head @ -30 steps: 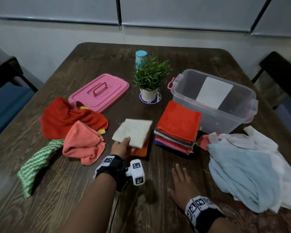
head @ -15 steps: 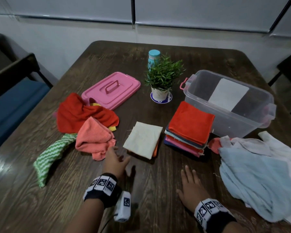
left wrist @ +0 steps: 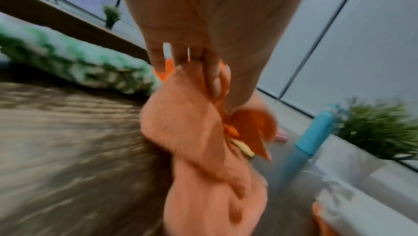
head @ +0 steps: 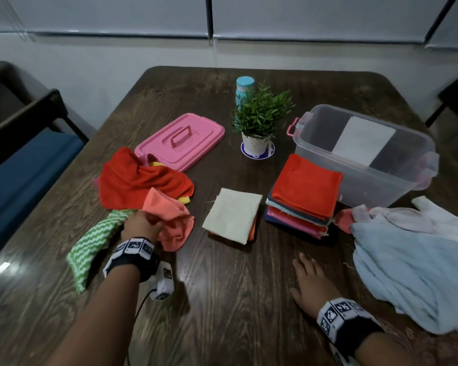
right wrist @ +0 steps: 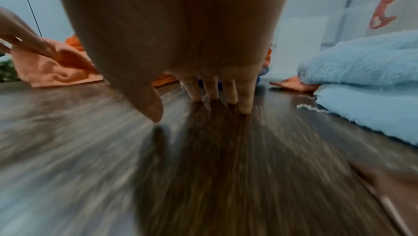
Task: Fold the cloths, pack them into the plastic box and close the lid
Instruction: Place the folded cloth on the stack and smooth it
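My left hand (head: 143, 227) grips the crumpled salmon cloth (head: 172, 223) at the near left; the left wrist view shows the fingers (left wrist: 210, 79) pinching that salmon cloth (left wrist: 203, 150). A red cloth (head: 140, 183) and a green zigzag cloth (head: 90, 244) lie beside it. My right hand (head: 308, 280) rests flat on the table, fingers (right wrist: 228, 88) straight, holding nothing. A folded cream cloth (head: 233, 215) lies in the middle on an orange one. A stack of folded cloths (head: 304, 194) sits before the clear plastic box (head: 365, 157). The pink lid (head: 180, 141) lies at the back left.
A potted plant (head: 259, 120) and a blue bottle (head: 244, 88) stand at the back centre. A heap of pale blue and white cloths (head: 418, 262) covers the near right. Chairs stand at both sides of the dark wooden table (head: 222, 299).
My left hand let go of the folded cream cloth, moved left and took hold of the salmon cloth. The right hand stayed flat on the table.
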The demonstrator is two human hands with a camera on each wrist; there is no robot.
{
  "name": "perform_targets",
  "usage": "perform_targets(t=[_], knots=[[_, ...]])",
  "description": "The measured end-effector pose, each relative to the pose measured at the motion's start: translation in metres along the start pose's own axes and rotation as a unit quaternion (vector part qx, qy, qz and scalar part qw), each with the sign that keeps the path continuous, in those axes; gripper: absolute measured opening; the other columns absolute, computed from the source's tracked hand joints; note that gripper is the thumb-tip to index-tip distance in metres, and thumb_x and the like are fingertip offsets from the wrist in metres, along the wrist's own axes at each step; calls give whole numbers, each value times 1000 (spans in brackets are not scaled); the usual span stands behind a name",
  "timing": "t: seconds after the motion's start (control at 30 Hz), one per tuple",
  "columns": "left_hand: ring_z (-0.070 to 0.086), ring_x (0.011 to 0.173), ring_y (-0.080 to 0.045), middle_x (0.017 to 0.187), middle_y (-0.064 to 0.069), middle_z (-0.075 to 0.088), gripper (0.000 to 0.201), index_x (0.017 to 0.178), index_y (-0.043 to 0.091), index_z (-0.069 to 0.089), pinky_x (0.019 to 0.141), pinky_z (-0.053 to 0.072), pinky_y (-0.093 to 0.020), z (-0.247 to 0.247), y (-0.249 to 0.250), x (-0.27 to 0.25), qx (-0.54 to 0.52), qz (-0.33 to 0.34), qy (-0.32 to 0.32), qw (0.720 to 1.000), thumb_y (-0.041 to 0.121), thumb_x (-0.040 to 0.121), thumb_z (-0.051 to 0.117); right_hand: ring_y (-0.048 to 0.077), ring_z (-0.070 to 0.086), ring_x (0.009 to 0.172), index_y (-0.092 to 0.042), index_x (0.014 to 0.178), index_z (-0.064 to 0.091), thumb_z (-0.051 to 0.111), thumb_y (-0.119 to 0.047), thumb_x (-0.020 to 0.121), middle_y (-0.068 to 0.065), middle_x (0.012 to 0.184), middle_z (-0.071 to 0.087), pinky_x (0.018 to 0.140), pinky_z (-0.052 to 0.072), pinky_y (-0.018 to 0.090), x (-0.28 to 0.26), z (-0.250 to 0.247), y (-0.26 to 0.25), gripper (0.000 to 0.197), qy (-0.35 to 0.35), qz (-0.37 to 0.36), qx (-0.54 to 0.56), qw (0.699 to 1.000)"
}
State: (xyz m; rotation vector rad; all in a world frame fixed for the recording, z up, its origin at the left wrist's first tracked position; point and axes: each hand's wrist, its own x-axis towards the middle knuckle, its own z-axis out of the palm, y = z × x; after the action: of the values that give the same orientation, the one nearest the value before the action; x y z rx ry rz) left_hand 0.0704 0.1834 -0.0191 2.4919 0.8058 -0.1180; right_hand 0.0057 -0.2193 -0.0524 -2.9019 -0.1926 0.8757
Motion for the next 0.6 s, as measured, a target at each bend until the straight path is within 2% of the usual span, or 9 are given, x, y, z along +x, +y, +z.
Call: perform_targets(t=[0.03, 0.07, 0.1, 0.13, 0.23, 0.33, 0.43, 0.5, 0.6], knots=[[61, 90, -36, 98, -18, 63, 43, 87, 9, 64, 79, 50, -44, -4, 8, -4, -53, 34, 48, 997, 42, 60, 66, 27, 6, 148, -19, 154, 13, 42, -38, 98, 1, 162, -3, 118, 21, 39, 1, -7, 0, 66, -1, -4, 8, 1000], [59, 89, -35, 94, -18, 61, 30, 84, 7, 58, 78, 47, -44, -9, 21, -12, -102, 64, 90, 989, 28, 66, 70, 27, 15, 146, -19, 152, 22, 43, -38, 98, 1, 161, 5, 116, 25, 37, 2, -17, -1, 61, -3, -11, 18, 1000], [57, 88, -35, 92, -18, 58, 22, 85, 8, 53, 77, 44, -43, -15, 36, -21, -137, 93, 123, 978, 13, 71, 70, 25, 24, 142, -18, 148, 31, 44, -37, 98, 2, 159, 15, 114, 28, 36, 2, -27, -1, 55, -3, -22, 35, 999], [55, 85, -33, 90, -16, 56, 23, 86, 10, 49, 75, 42, -41, -21, 52, -32, -160, 129, 146, 968, 6, 73, 68, 22, 32, 138, -18, 144, 38, 45, -36, 98, 2, 156, 25, 112, 31, 34, 1, -38, -3, 50, 4, -39, 57, 998], [53, 78, -25, 87, -5, 55, 30, 90, 16, 43, 70, 36, -30, -40, 99, -68, -200, 237, 163, 937, 9, 76, 69, 15, 45, 128, -18, 135, 48, 49, -33, 97, -1, 142, 43, 105, 37, 31, -3, -75, -14, 40, 72, -117, 123, 983], [54, 78, -12, 90, 8, 56, 33, 99, 20, 46, 69, 38, -24, -57, 142, -110, -220, 349, 121, 903, 25, 77, 70, 15, 51, 122, -20, 133, 49, 54, -30, 94, -2, 135, 50, 103, 41, 37, -13, -110, -31, 40, 185, -202, 190, 943], [58, 84, -3, 97, 15, 62, 34, 105, 26, 54, 76, 45, -23, -63, 173, -143, -186, 438, 41, 879, 45, 78, 62, 15, 51, 118, -13, 131, 45, 59, -23, 89, 1, 126, 52, 99, 40, 28, -29, -139, -45, 46, 268, -255, 257, 893], [59, 80, -4, 93, 12, 65, 32, 104, 34, 55, 75, 49, -31, -57, 184, -155, -148, 467, -8, 872, 53, 78, 55, 18, 50, 117, -7, 130, 41, 62, -19, 85, 6, 124, 51, 95, 37, 22, -39, -155, -49, 51, 288, -256, 290, 876], [52, 60, -6, 74, 4, 62, 30, 101, 34, 54, 63, 49, -34, -44, 193, -168, -147, 468, -69, 869, 49, 76, 50, 20, 48, 124, -5, 142, 26, 68, -14, 83, 10, 134, 49, 98, 32, 14, -48, -167, -45, 74, 280, -234, 316, 876]])
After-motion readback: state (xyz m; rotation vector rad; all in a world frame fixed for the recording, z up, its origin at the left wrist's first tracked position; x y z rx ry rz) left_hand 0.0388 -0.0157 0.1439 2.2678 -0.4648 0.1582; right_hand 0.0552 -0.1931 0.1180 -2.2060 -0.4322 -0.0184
